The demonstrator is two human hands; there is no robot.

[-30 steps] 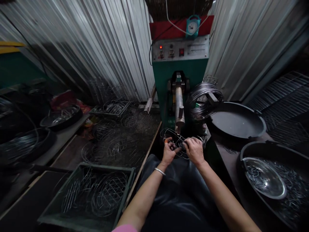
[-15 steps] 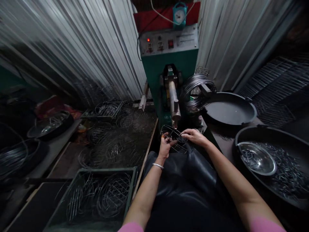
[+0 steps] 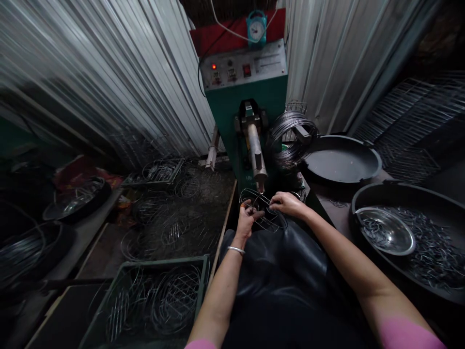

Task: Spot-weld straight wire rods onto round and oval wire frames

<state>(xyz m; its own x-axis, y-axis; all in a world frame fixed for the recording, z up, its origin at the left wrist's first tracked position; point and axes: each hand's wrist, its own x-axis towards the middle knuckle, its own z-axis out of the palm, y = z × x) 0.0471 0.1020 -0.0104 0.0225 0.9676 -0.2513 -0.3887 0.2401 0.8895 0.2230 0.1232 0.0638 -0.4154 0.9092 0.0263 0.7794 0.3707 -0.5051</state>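
Note:
A round wire rack lies over my lap, just under the electrode arm of a green welding machine. My left hand grips the rack's left rim, fingers curled around the wires. On the rack's right side my right hand pinches the wires with closed fingers. A dark apron covers my legs below both hands.
A coil of wire rings hangs right of the machine beside a dark round pan. A steel bowl sits in a big pan of small wire pieces at right. Finished racks fill a green crate and litter the floor at left.
The view has shifted, so the machine sits further left and higher. Both hands stay on the rack and have pushed it slightly forward under the electrode arm.

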